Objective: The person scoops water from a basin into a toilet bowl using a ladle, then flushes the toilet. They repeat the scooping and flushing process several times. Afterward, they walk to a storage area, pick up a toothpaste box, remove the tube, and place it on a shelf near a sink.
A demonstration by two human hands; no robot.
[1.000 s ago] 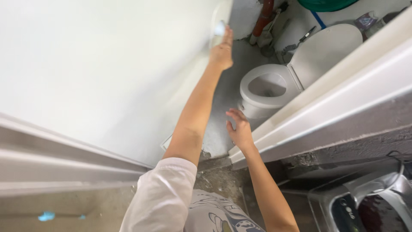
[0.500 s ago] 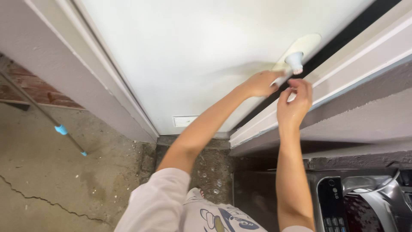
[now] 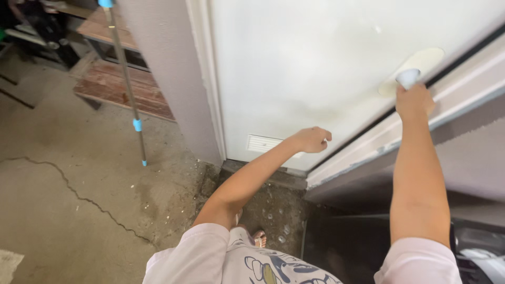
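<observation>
A white door [image 3: 315,58] fills the upper middle, almost flush with its frame [image 3: 379,142]. My right hand [image 3: 414,101] reaches up and is shut on the pale door knob [image 3: 408,78], which sits on an oval cream plate [image 3: 421,62]. My left hand [image 3: 312,140] hangs lower in front of the door near a small white vent grille [image 3: 263,143], its fingers curled with nothing in them. My pale sleeves and printed shirt [image 3: 263,263] show at the bottom.
A metal pole with blue fittings [image 3: 126,84] leans at the left over a cracked concrete floor [image 3: 79,194]. Wooden boards [image 3: 121,84] lie at the upper left. A dark appliance [image 3: 478,252] sits at the bottom right. My sandalled foot [image 3: 259,239] stands on the wet threshold.
The door has swung almost closed. My left hand let go of the knob and dropped lower; my right hand took hold of the knob. The view turned left, showing more floor.
</observation>
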